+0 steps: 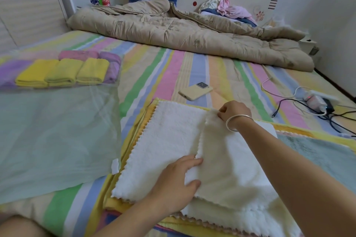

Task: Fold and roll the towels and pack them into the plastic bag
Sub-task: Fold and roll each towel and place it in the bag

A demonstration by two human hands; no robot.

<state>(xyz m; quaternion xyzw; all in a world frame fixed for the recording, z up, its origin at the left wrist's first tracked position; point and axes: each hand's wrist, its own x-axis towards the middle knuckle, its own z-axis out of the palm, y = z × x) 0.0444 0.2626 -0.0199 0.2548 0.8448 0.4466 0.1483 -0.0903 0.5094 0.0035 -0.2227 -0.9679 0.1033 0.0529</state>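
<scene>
A white fluffy towel [169,140] lies on a stack of towels on the bed, its right part folded over towards the middle. My right hand [234,110] pinches the far corner of the folded flap. My left hand [178,181] grips the flap's near edge, thumb on top. A clear plastic bag [57,136] lies flat to the left. Rolled yellow towels [63,72] with pink and purple ones sit inside its far end.
A yellow towel [134,134] and a light blue towel [317,158] lie under the white one. A phone [195,91] lies just beyond the stack. Chargers and cables [316,104] lie at right. A beige quilt [183,32] is bunched across the far bed.
</scene>
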